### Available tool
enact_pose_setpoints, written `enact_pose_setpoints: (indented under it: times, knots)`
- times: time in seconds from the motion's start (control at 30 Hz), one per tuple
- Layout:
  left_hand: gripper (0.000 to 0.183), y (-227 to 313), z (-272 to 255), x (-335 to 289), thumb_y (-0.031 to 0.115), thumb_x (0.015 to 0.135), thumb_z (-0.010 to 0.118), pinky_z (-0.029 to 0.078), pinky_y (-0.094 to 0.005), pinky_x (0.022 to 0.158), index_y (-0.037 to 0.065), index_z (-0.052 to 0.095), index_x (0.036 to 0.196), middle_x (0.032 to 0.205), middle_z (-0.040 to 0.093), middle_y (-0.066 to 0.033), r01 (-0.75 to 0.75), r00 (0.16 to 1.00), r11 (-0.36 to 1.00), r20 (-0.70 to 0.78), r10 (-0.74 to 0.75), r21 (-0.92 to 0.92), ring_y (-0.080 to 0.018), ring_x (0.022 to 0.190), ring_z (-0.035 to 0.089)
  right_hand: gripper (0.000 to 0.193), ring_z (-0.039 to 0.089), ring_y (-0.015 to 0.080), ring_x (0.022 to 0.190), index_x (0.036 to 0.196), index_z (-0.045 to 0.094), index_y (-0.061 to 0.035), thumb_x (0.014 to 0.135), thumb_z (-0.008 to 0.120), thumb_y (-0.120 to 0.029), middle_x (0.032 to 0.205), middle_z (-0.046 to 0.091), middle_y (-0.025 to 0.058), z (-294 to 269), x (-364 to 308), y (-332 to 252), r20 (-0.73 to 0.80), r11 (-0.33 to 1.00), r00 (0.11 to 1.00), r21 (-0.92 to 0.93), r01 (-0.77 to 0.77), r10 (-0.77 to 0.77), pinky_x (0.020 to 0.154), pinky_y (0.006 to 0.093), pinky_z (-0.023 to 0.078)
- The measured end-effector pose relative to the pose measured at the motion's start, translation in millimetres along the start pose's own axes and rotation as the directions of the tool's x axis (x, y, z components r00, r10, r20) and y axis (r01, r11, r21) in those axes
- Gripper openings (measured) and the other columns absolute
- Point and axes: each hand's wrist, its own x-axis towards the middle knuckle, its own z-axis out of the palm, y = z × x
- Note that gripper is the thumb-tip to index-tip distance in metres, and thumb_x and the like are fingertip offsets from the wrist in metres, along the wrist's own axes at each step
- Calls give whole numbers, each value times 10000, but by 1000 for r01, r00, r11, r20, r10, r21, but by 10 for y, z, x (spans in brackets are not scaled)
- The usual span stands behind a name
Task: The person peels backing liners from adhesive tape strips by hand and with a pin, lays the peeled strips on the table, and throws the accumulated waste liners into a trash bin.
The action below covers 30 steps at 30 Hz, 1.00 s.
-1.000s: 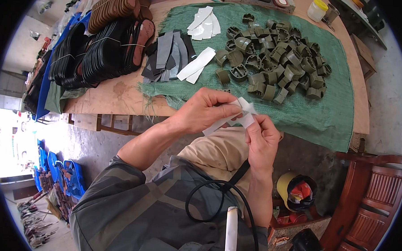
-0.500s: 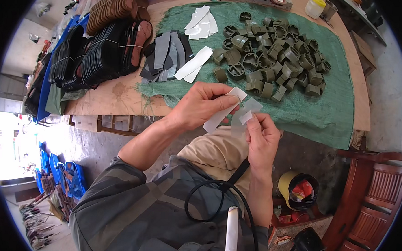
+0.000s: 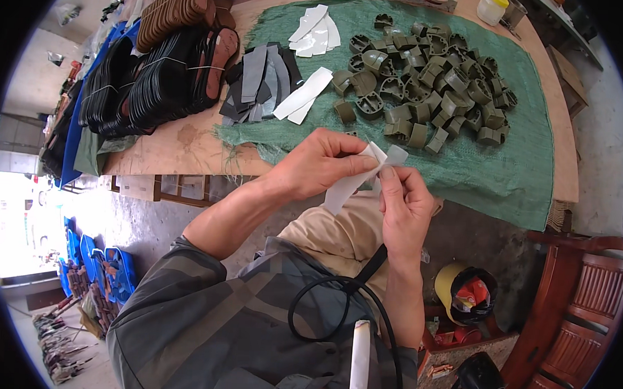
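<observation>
My left hand (image 3: 323, 164) pinches a white strip (image 3: 342, 193) between thumb and fingers, over my lap at the table's near edge. Close against it, my right hand (image 3: 405, 202) is closed on a thin translucent sheet (image 3: 396, 156) whose end sticks up past the fingertips. The two pieces overlap where the fingertips meet, and the exact grip there is hidden. Beyond my hands lie white strips (image 3: 303, 97), more white pieces (image 3: 316, 33) and a pile of grey and black strips (image 3: 264, 81). Olive-green heel-shaped blocks (image 3: 428, 81) are heaped to the right.
A green woven sheet (image 3: 506, 192) covers much of the wooden table (image 3: 139, 160). Tied stacks of black soles (image 3: 149, 83) and brown soles (image 3: 175, 15) stand at left. A yellow-lidded jar (image 3: 492, 9) is far right; a yellow bucket (image 3: 449, 298) and wooden chair (image 3: 584, 318) stand below.
My hands have come together. The right hand has shifted up and left to the white strip, and the translucent sheet now sits mostly behind the fingers.
</observation>
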Motion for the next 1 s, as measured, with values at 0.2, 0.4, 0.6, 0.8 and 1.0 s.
enact_pose_setpoints:
  times: [0.2, 0.4, 0.6, 0.8, 1.0]
  knots:
    - [219, -156, 31, -4, 169, 994, 628, 531, -259, 621, -14, 713, 1081, 897, 706, -76, 126, 988, 869, 137, -68, -479, -127, 718, 645, 155, 369, 12, 533, 963, 648, -50, 1023, 587, -179, 627, 469, -69, -103, 48, 161, 216, 873, 956, 405, -272, 198, 474, 191, 255]
    - [257, -309, 83, 24, 189, 1000, 611, 570, -286, 626, -14, 685, 1140, 928, 705, -120, 240, 962, 671, 266, -66, -701, -180, 745, 678, 169, 380, 32, 486, 1068, 640, -38, 1043, 528, -163, 606, 461, -47, -149, 33, 384, 445, 590, 881, 673, -446, 158, 439, 189, 258]
    - [328, -217, 142, -44, 271, 1016, 576, 566, -290, 613, -25, 684, 1106, 934, 699, -116, 245, 970, 674, 175, -171, -697, -184, 743, 676, 182, 374, 28, 482, 1076, 650, -17, 1024, 566, -170, 610, 473, -44, -194, 77, 458, 373, 735, 915, 575, -360, 155, 458, 189, 283]
    - [255, -301, 203, -71, 228, 965, 635, 516, -253, 563, -5, 703, 1046, 866, 692, -55, 256, 941, 713, -2, -339, -653, -128, 695, 651, 68, 467, 20, 558, 891, 678, -11, 911, 668, -75, 685, 615, -11, -345, 23, 567, 386, 933, 898, 193, -303, 212, 522, 198, 347]
    - [249, -222, -390, 199, 205, 1001, 625, 477, -211, 560, -4, 671, 1127, 847, 659, 3, -191, 897, 920, -441, 22, -342, -56, 671, 597, 120, 604, 70, 660, 851, 704, 8, 816, 774, -82, 742, 687, 11, -380, -178, 471, 717, 969, 697, 167, -180, 6, 613, 225, 453]
